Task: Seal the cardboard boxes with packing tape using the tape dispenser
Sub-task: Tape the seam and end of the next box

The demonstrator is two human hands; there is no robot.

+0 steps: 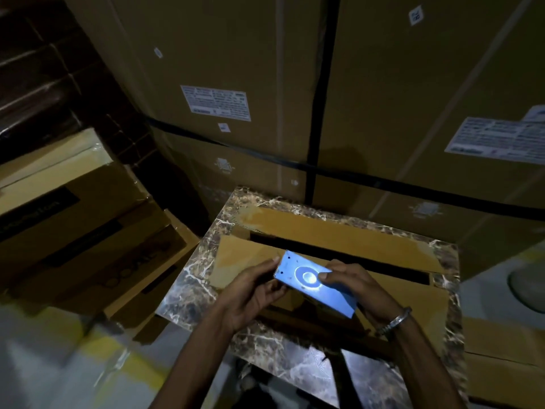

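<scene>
A blue metal tape dispenser [315, 283] with a toothed edge is held in both hands above a cardboard box [339, 231]. The box lies on a marble-patterned table [188, 287], its two top flaps nearly closed with a dark gap between them. My left hand [253, 290] grips the dispenser's toothed end from the left. My right hand [354, 284] holds the other end, fingers curled over its top face, a metal bangle on the wrist. The tape roll itself is hidden.
Large strapped cardboard cartons [265, 84] with white labels form a wall right behind the table. More cartons [73, 208] are stacked at the left, some leaning. Another box [501, 349] stands at the right. Pale floor with yellow marks shows at the lower left.
</scene>
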